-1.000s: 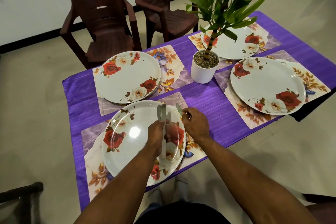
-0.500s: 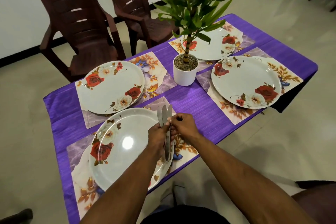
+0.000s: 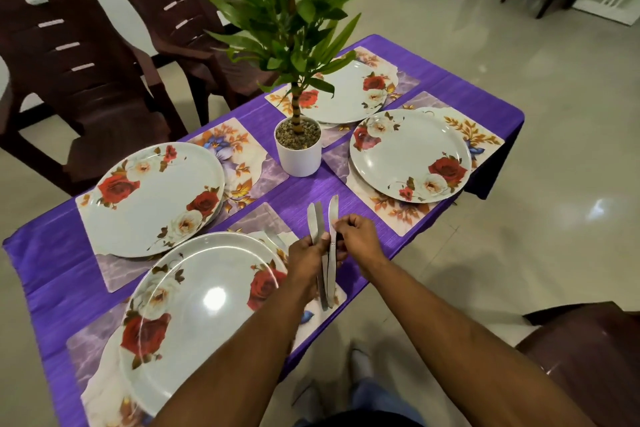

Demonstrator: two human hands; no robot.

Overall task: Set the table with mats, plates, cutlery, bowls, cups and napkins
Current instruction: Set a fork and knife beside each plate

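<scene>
A bundle of steel knives [image 3: 317,222] stands upright in my left hand [image 3: 306,255], which grips it above the right edge of the near floral mat [image 3: 332,298]. My right hand [image 3: 356,236] pinches one knife [image 3: 333,215] at the bundle's right side. Several white plates with red roses lie on floral mats: the near plate [image 3: 201,315] below my left arm, one at far left [image 3: 152,198], one at right [image 3: 410,154] and one at the back [image 3: 349,92] behind the plant.
A potted plant in a white pot [image 3: 298,152] stands mid-table on the purple cloth [image 3: 304,191]. Two dark brown plastic chairs [image 3: 86,80] stand behind the table, and another chair [image 3: 588,350] sits at lower right. Tiled floor lies to the right.
The view shifted right and up. Both hands moved right off the near plate with the knives, and my right hand now pinches one knife apart from the bundle.
</scene>
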